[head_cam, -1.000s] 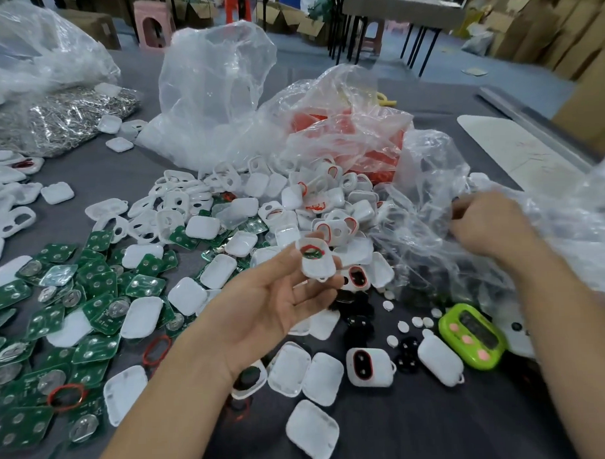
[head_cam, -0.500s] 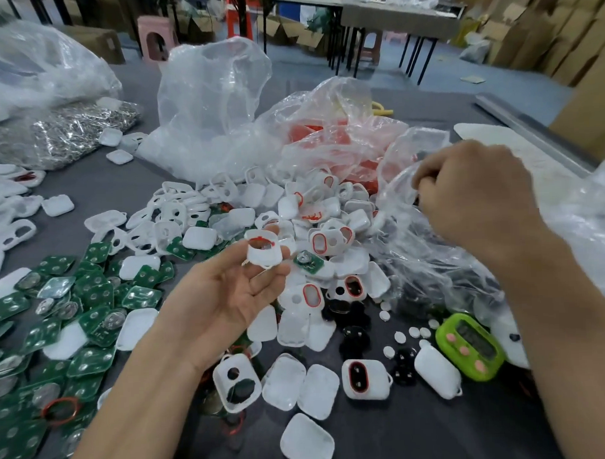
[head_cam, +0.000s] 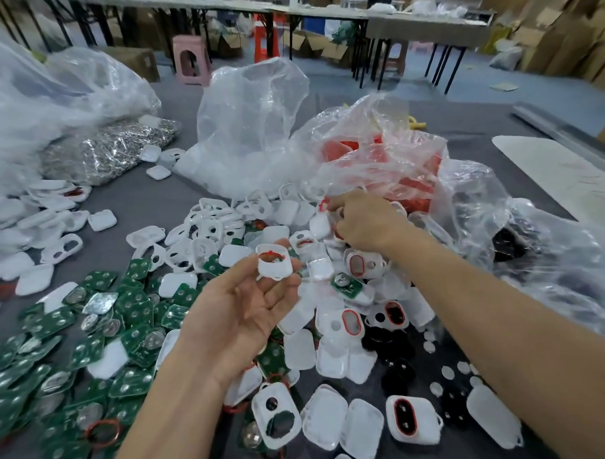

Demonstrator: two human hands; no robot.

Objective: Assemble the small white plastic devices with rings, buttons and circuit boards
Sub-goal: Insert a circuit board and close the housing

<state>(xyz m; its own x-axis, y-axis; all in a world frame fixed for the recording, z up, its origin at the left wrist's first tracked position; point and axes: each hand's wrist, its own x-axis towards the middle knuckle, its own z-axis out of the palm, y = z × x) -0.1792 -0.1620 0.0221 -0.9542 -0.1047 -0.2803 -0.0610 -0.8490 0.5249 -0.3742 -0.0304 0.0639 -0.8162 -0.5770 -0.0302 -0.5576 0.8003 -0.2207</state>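
Note:
My left hand point(head_cam: 242, 310) is palm up over the table's middle and pinches a small white shell point(head_cam: 274, 264) with a red ring seated in it at the fingertips. My right hand point(head_cam: 362, 220) reaches forward over the pile of white shells point(head_cam: 225, 228) by the bag of red parts point(head_cam: 388, 164); its fingertips pinch a red ring point(head_cam: 323, 205). Green circuit boards point(head_cam: 102, 325) lie scattered on the left. Black buttons point(head_cam: 398, 366) and small white buttons point(head_cam: 446, 372) lie lower right.
Clear plastic bags point(head_cam: 253, 128) bulge at the back and along the right point(head_cam: 534, 241). A bag of shiny metal parts point(head_cam: 109, 150) sits far left. Finished white housings point(head_cam: 414, 419) and covers point(head_cam: 342, 423) lie near the front edge on the grey table point(head_cam: 145, 197).
My right hand left the crinkled bag on the right and moved forward-left to the red parts bag, where it now pinches a red ring. My left hand kept holding the shell.

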